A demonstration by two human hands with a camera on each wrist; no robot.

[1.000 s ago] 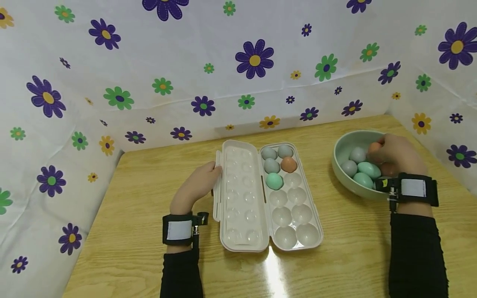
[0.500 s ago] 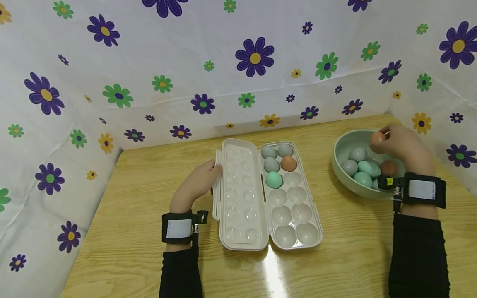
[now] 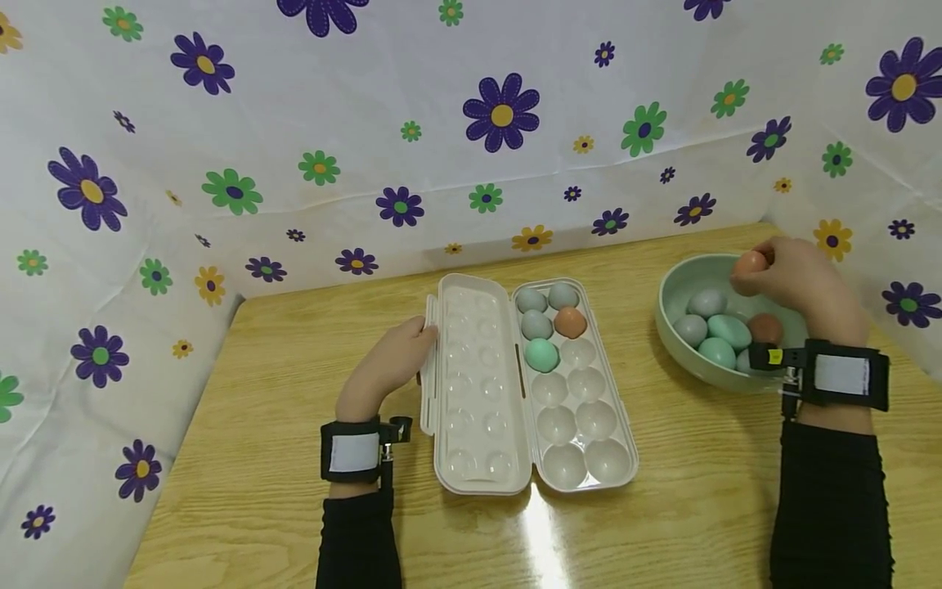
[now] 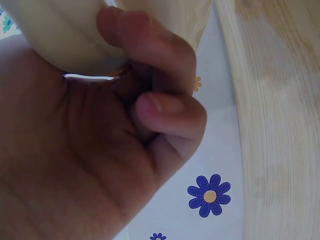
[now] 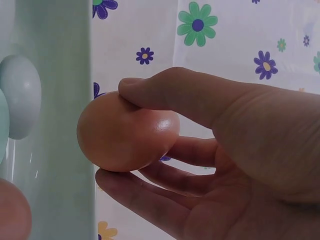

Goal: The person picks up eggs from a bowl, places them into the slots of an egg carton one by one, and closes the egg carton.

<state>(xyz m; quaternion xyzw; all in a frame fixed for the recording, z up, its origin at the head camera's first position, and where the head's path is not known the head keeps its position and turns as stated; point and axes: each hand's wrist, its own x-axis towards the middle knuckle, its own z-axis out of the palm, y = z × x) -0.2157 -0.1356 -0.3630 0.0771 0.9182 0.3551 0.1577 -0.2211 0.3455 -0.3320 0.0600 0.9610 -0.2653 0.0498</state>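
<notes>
In the head view my right hand (image 3: 817, 286) pinches a brown egg (image 3: 749, 272) above the far right side of a pale green bowl (image 3: 680, 348). The right wrist view shows that egg (image 5: 125, 132) between thumb and fingertips. Grey, green and brown eggs (image 3: 728, 331) lie in the bowl, one partly hidden by the wrist camera. My left hand (image 3: 390, 360) grips the left edge of an open white egg carton (image 3: 482, 401); the left wrist view shows its fingers (image 4: 170, 112) curled. Three grey eggs, one brown egg (image 3: 570, 322) and one green egg (image 3: 542, 355) fill the carton's far cups.
The wooden table (image 3: 280, 458) carries the carton at its middle and the bowl to the right. A flowered white cloth (image 3: 412, 98) hangs behind the table and along both sides. Several nearer carton cups (image 3: 557, 425) hold no egg.
My right hand has lifted the brown egg up out of the bowl's contents and moved slightly right and away. The left hand and the carton stay where they were.
</notes>
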